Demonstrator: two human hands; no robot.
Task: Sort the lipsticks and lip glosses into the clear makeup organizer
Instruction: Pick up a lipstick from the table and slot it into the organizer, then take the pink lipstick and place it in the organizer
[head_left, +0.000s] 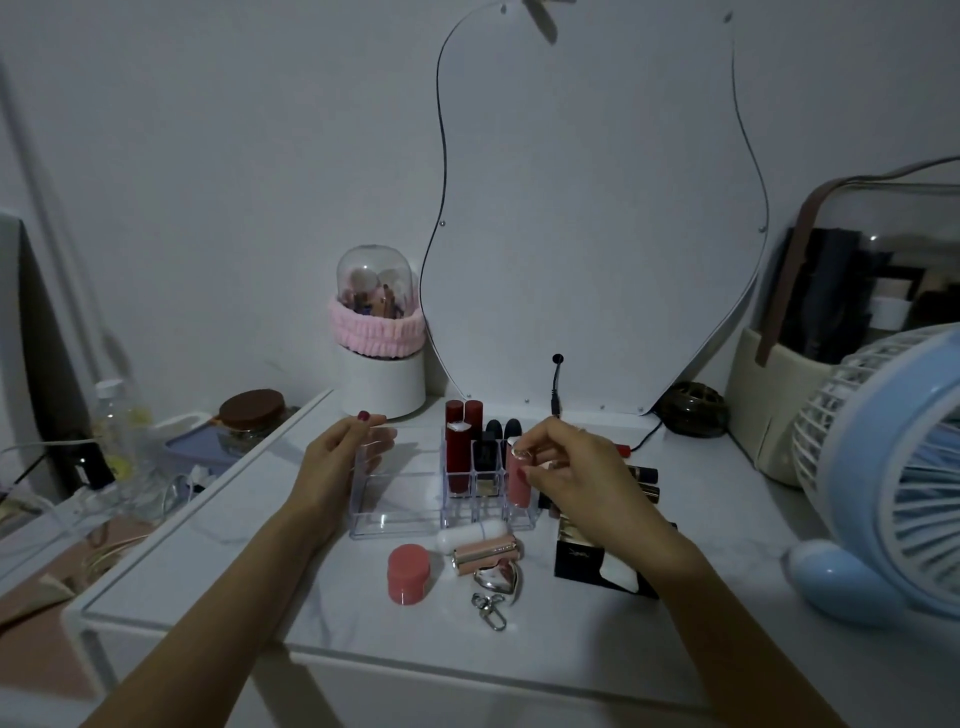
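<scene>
White marble-look tabletop (363, 618), wavy mirror (587, 218) behind, blue fan (893, 467) right

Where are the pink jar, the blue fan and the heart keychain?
Pink jar (409, 573): head view, on its front side, below the lid.
Blue fan (883, 467): head view, on its white grille.
Heart keychain (505, 575): head view, on the shiny heart charm.
</scene>
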